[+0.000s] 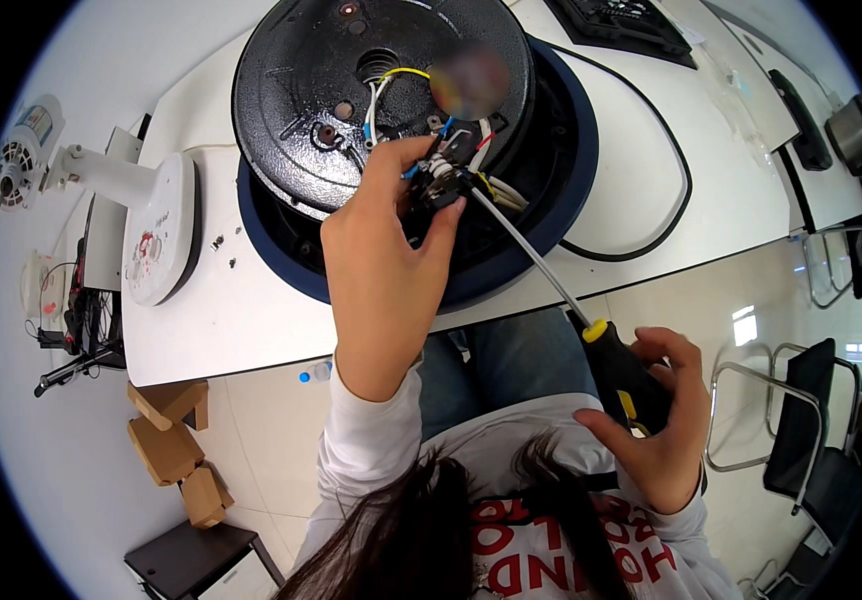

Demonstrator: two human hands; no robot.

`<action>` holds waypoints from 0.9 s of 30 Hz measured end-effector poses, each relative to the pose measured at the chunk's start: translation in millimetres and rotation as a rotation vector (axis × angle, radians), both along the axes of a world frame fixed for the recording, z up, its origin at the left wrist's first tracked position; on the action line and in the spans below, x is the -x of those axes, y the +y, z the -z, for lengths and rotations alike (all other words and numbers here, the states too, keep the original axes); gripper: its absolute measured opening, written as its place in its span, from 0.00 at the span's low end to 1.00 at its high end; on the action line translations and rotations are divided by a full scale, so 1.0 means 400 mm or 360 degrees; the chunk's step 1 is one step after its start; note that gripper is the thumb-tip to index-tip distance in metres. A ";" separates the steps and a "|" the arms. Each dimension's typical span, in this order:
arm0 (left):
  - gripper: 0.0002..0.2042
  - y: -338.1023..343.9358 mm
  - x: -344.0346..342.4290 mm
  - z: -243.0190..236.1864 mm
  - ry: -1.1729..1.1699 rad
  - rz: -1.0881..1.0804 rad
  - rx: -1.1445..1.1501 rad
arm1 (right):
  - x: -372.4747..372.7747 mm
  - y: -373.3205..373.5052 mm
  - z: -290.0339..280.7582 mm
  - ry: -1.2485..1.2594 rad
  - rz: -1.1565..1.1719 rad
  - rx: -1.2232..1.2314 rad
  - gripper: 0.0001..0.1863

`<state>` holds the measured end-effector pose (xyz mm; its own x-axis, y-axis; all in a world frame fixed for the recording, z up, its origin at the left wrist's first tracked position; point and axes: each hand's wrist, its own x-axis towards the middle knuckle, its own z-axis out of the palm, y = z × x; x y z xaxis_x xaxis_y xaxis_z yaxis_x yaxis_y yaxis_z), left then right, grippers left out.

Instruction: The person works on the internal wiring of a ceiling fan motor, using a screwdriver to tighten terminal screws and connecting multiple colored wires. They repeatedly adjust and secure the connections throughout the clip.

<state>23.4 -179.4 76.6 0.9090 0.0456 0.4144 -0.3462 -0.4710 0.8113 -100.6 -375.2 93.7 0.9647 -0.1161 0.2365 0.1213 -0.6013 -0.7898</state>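
Note:
My left hand (381, 260) pinches a small black wired component (439, 185) over a round glossy black metal plate (291, 110), which rests tilted in a larger dark blue ring housing (571, 120). White, yellow, blue and red wires run around the component. The long shaft of a screwdriver (536, 260) reaches up to that component. Its black-and-yellow handle (619, 370) lies loosely in the curled fingers of my right hand (656, 430), with the thumb apart from it. A blurred patch hides part of the plate's upper right.
The white table (211, 340) carries a white stand (161, 230), small screws (219, 242), a black cable (687, 190) and a black case (616, 25). A fan (21, 160) is at left. Cardboard boxes (166, 450) and a bottle (314, 373) are below; chairs (791, 420) stand right.

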 end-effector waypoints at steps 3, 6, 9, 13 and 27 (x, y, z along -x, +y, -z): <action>0.19 0.006 0.001 0.001 -0.0016 0.0018 -0.0035 | 0.001 -0.013 0.010 -0.0022 0.0011 0.0083 0.18; 0.19 0.008 -0.001 0.004 -0.0048 0.0033 -0.0054 | 0.001 -0.034 -0.009 0.0051 -0.0030 0.0222 0.19; 0.19 0.004 0.006 -0.003 0.0000 -0.0011 -0.0056 | 0.009 -0.049 -0.007 0.0439 -0.0181 0.0088 0.19; 0.19 -0.002 0.003 -0.005 0.0022 -0.0019 -0.0035 | -0.023 -0.042 -0.022 0.0168 -0.0278 0.0149 0.26; 0.19 0.001 0.006 -0.010 0.0039 -0.0006 -0.0047 | -0.036 -0.049 -0.047 0.0361 -0.0220 0.0102 0.19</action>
